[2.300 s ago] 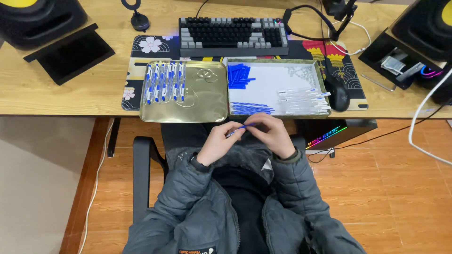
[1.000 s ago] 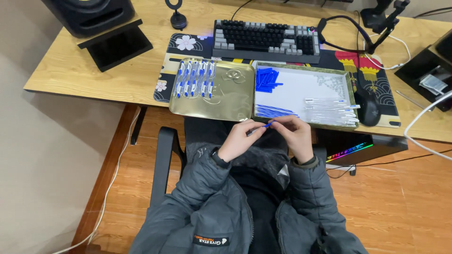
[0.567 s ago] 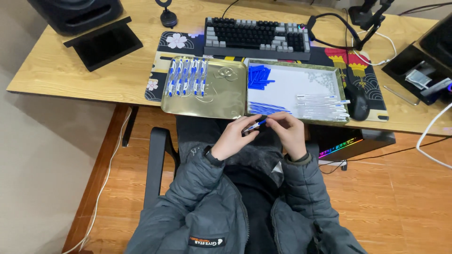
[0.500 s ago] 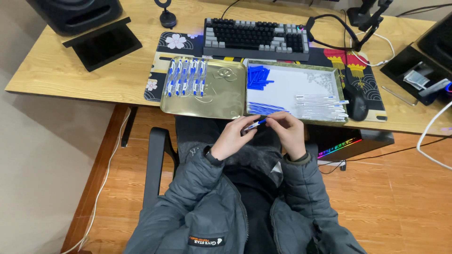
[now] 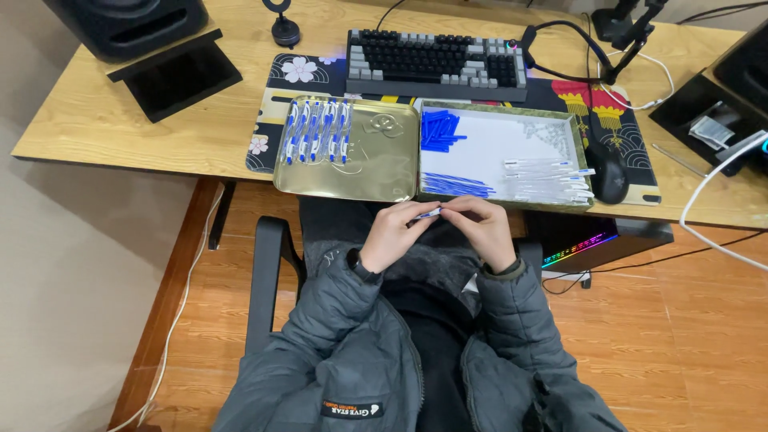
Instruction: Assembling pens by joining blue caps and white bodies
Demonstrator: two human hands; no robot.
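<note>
On the desk (image 5: 120,120), a lid (image 5: 376,164) and a tray (image 5: 488,148) lie side by side at the near edge, lid to the left, touching; behind them sits a keyboard (image 5: 436,64), and a mouse (image 5: 608,172) lies just right of the tray. Pens (image 5: 316,132) lie in a row in the lid's far left part, while in the tray caps (image 5: 438,130) sit far left, refills (image 5: 456,186) near left and barrels (image 5: 548,180) near right. Before the desk, over the lap, the left hand (image 5: 392,236) and right hand (image 5: 484,228) meet on a pen part (image 5: 428,214), and a speaker (image 5: 128,20) stands at the desk's far left.
</note>
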